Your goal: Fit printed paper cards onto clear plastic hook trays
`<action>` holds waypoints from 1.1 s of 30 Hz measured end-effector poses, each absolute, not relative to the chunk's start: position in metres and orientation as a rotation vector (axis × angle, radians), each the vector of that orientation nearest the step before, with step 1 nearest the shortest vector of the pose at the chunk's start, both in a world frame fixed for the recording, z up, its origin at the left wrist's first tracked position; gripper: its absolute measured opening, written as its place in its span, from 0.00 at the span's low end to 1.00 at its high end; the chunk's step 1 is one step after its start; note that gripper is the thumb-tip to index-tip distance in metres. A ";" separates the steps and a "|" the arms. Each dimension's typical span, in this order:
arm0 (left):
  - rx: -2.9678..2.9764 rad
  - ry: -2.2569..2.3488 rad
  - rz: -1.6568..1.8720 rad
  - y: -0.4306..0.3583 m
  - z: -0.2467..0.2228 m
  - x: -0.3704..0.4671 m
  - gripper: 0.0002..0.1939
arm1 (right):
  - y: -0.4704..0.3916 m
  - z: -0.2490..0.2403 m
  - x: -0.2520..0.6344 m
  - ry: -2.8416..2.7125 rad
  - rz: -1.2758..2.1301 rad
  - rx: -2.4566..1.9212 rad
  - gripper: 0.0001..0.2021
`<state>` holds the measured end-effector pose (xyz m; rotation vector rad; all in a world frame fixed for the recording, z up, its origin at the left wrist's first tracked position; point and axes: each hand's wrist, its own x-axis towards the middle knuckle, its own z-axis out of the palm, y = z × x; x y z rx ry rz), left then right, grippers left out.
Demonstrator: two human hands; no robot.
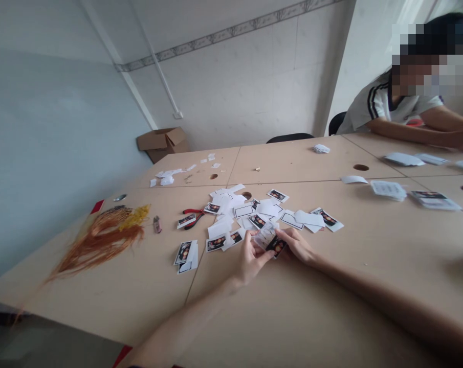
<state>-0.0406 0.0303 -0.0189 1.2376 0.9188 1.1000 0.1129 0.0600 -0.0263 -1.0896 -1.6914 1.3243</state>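
Note:
Between my two hands, just above the table (315, 301), is a small clear plastic bag (267, 236) with a dark printed card (280, 247) at its lower right. My left hand (251, 258) grips the bag's left and lower side, thumb on top. On its right edge, my right hand (298, 245) pinches with the fingertips. What the fingers cover is hidden. Just beyond lies a loose heap of white cards (225, 203), some with dark printed pictures. Two overlapping cards (185, 255) lie to the left of my left hand.
Red-handled pliers (193, 219), a small clipper-like tool (157, 225) and a bundle of orange strands (101, 235) lie left. A cardboard box (162, 143) stands beyond the table. Packed stacks (388, 190) lie right, near a seated person (403, 115). The tabletop has round holes (360, 167).

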 end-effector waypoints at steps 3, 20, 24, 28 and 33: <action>1.227 0.930 1.104 0.030 -0.019 -0.040 0.25 | 0.061 -0.026 0.114 -1.661 1.349 -1.102 0.28; 1.243 1.003 1.109 0.029 -0.020 -0.042 0.23 | 0.064 -0.028 0.116 -1.730 1.330 -1.051 0.28; 1.209 1.007 1.145 0.032 -0.020 -0.042 0.19 | 0.067 -0.023 0.118 -1.772 1.355 -0.944 0.17; 1.132 1.040 1.197 0.036 -0.018 -0.042 0.23 | 0.071 -0.023 0.120 -1.786 1.456 -0.746 0.15; 1.242 1.042 1.158 0.035 -0.006 -0.044 0.35 | 0.072 -0.031 0.120 -1.783 1.467 -0.719 0.15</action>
